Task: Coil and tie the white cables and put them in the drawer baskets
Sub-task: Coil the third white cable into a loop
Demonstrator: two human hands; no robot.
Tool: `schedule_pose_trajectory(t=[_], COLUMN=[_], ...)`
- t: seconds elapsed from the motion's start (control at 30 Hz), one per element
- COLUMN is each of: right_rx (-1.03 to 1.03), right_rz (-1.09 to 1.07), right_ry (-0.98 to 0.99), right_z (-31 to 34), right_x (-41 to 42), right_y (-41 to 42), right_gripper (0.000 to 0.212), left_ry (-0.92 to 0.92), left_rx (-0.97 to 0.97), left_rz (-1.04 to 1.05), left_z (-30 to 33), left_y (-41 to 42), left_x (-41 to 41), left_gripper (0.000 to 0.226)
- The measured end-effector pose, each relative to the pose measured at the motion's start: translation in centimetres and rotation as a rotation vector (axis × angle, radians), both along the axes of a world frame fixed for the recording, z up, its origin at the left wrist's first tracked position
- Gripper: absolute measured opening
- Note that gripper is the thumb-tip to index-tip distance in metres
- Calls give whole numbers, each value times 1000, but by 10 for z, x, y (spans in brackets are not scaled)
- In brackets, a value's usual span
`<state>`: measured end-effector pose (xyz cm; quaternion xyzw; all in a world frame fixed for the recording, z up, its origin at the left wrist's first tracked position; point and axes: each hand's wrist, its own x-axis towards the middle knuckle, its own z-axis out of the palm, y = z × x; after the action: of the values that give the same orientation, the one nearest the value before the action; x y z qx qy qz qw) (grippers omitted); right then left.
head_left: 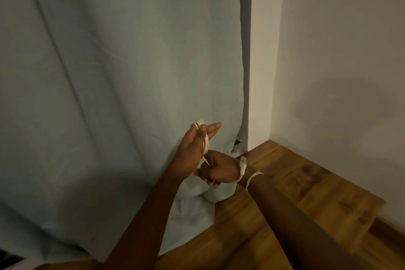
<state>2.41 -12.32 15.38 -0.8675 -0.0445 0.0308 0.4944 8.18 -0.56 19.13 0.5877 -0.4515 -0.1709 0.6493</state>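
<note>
Your left hand [192, 144] is raised in front of the pale green curtain [120, 72], palm flat and fingers held straight and together, not closed around anything. The white cable [205, 141] is wound around that hand: a few turns show as a small bundle at the top edge near the knuckles, and a strand runs down across the palm side toward your other hand. How many turns there are you cannot tell, since the back of the hand hides most of them.

Your right hand [219, 170] sits just below and touching the left, curled into a fist pinched on the cable strand; the fingertips are tucked under and partly hidden. More of the cable trails over your right wrist, where a white plug end [242, 165] lies against it and a loop hangs off the forearm.

The wooden floor [274, 204] fills the lower right, a plain wall [339, 50] rises behind it, and the picture's bottom edge cuts off both forearms
</note>
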Motion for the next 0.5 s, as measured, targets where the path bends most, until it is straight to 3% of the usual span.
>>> schedule_pose_trajectory(t=[0.07, 0.2, 0.27, 0.37, 0.5], right_rx=[16, 175, 231, 278, 517], right_rz=[99, 178, 206, 216, 162], right_ry=[270, 530, 527, 519, 366], right_z=[13, 29, 29, 23, 14], right_x=[0, -9, -15, -21, -29], right_y=[-8, -36, -49, -61, -86], right_gripper=[12, 15, 16, 16, 45], left_ry=[-317, -624, -839, -1100, -1052], left_rx=[196, 405, 501, 535, 575], left_rz=[121, 181, 207, 273, 269], left_z=[-8, -9, -6, -9, -20], left_y=[-3, -1, -1, -4, -2], left_x=[-2, -8, -12, -14, -4], left_gripper=[43, 31, 18, 27, 21])
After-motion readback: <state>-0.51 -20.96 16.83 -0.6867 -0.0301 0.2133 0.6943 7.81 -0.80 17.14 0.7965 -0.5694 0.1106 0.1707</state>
